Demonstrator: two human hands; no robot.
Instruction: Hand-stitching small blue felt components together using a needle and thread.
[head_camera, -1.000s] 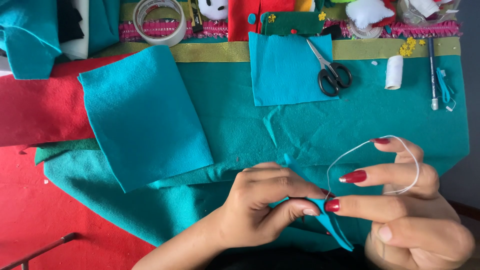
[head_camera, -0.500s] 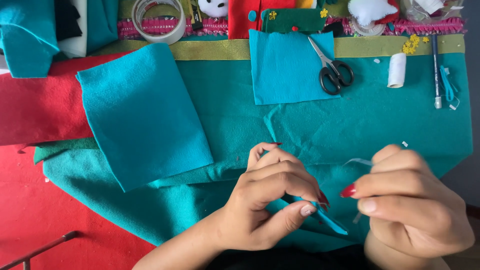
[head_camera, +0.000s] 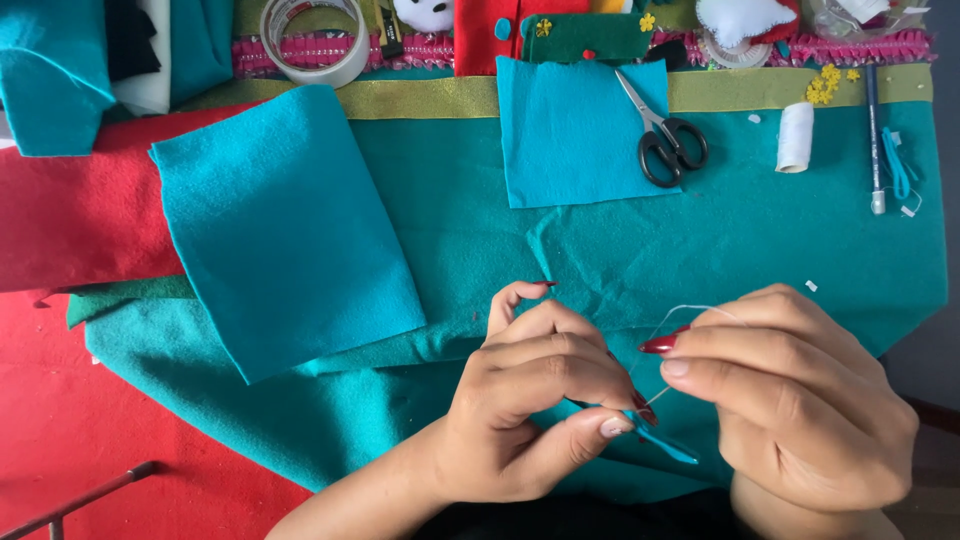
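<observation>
My left hand pinches a small teal felt piece between thumb and fingers, low in the middle of the view. My right hand is just to its right, fingers closed on a thin white thread that loops up over the fingers and runs down to the felt piece. A needle is not clearly visible. Both hands hover over a large teal felt sheet.
A loose teal felt rectangle lies at left, a smaller blue square at top centre with black scissors. A white thread spool, a pen, a tape roll and red felt surround them.
The right hand has pulled the thread in: the wide loop seen a second ago has shrunk. The left hand raised its fingers while keeping the felt piece pinched.
</observation>
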